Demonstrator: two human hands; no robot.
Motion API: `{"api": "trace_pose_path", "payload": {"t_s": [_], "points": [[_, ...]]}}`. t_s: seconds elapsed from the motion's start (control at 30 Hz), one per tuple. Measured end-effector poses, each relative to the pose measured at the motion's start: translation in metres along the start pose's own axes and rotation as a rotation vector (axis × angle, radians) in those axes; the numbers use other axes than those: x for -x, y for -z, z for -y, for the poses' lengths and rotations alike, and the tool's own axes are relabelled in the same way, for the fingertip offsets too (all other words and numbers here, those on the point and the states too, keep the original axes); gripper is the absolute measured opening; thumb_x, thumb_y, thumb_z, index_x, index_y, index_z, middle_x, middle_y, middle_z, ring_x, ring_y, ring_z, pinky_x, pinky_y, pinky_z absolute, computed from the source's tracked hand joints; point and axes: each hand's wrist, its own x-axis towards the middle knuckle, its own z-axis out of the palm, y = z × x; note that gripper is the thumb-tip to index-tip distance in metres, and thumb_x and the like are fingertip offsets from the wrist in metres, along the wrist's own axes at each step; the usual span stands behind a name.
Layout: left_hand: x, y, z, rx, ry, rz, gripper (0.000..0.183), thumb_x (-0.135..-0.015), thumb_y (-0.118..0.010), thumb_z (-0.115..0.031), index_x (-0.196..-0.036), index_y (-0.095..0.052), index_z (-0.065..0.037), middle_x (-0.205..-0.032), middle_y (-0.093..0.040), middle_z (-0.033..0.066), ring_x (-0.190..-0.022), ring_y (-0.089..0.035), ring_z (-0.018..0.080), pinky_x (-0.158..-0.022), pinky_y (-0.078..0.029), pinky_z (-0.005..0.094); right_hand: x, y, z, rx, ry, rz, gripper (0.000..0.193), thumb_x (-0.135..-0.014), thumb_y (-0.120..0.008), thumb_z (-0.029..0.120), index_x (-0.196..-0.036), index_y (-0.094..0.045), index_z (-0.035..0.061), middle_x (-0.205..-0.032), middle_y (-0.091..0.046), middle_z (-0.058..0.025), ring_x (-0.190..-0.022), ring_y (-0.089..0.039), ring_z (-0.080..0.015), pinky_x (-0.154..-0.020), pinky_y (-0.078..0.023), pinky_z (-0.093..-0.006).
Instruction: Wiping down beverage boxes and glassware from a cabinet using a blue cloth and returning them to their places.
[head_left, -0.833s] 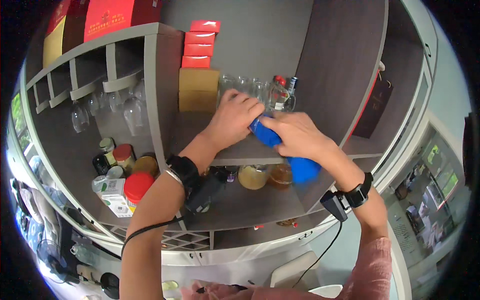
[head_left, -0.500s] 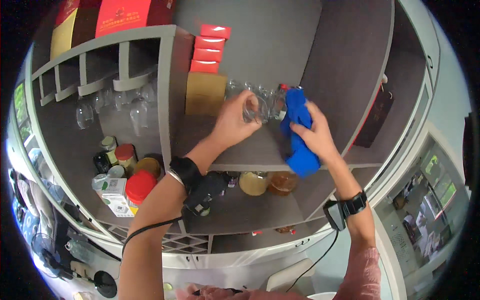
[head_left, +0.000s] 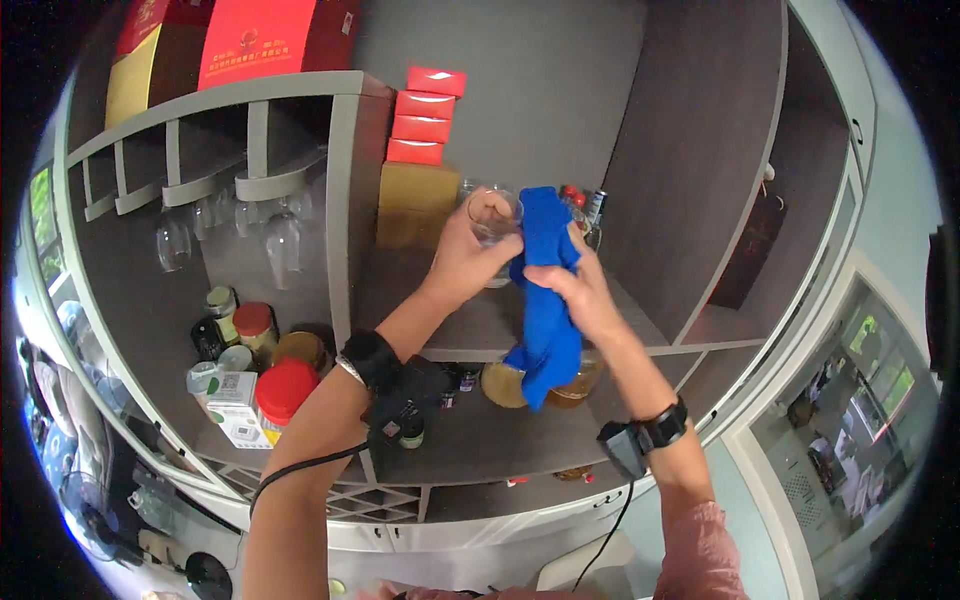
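In my left hand is a clear drinking glass, its round rim facing up toward me and my fingers wrapped around its side. My right hand grips a blue cloth close beside the glass. The cloth hangs down past the front edge of the shelf. Its upper end stands next to the glass; whether the two touch, I cannot tell. Behind my hands, more glassware at the back of the shelf is mostly hidden.
A brown box carries a stack of small red boxes left of my hands. Wine glasses hang from a rack at left, above several jars. Small bottles stand behind the cloth. Filled jars sit on the shelf below.
My right hand has brought the blue cloth leftward, next to the glass. The left hand still holds the glass, its rim now turned more upward. The view has shifted slightly.
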Motion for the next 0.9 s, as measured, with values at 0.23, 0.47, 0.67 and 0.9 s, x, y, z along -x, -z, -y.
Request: {"api": "trace_pose_path", "payload": {"t_s": [0.23,0.47,0.67,0.9], "points": [[-0.002,0.006,-0.014,0.374,0.307,-0.131,0.017,-0.078,-0.062,-0.010,-0.088,-0.048,-0.010,-0.087,-0.053,0.0010,-0.086,-0.051,0.0107,-0.081,-0.039,0.0248,-0.013,-0.021,-0.017,0.392,0.078,-0.168,0.047,-0.087,-0.048,0.042,-0.109,-0.054,0.0000,-0.109,-0.049,-0.0204,-0.104,-0.047,-0.0355,-0.089,-0.037,-0.0394],[-0.004,0.005,-0.013,0.479,0.443,-0.229,0.020,-0.084,-0.062,-0.023,-0.095,-0.050,-0.012,-0.092,-0.055,0.0028,-0.096,-0.055,0.0177,-0.087,-0.042,0.0324,0.011,-0.030,-0.021,0.565,0.181,-0.453,0.040,-0.083,-0.059,0.032,-0.095,-0.053,-0.0051,-0.118,-0.044,-0.0237,-0.104,-0.047,-0.0389,-0.086,-0.041,-0.0430],[-0.007,0.010,-0.019,0.542,0.493,-0.309,0.028,-0.085,-0.060,-0.033,-0.101,-0.050,-0.011,-0.091,-0.053,0.0029,-0.094,-0.056,0.0184,-0.083,-0.046,0.0333,0.008,-0.031,0.003,1.190,0.560,0.166,0.052,-0.049,-0.069,0.008,-0.100,-0.062,0.0164,-0.124,-0.043,-0.0093,-0.097,-0.047,-0.0276,-0.071,-0.051,-0.0343],[-0.010,0.013,-0.006,0.700,0.514,-0.322,0.027,-0.084,-0.062,-0.031,-0.095,-0.047,-0.012,-0.090,-0.051,0.0030,-0.089,-0.055,0.0165,-0.079,-0.044,0.0330,0.003,0.024,-0.016,1.307,0.536,-0.089,0.019,-0.068,-0.063,0.010,-0.086,-0.064,0.0071,-0.107,-0.054,-0.0101,-0.091,-0.054,-0.0222,-0.061,-0.052,-0.0304]]}}
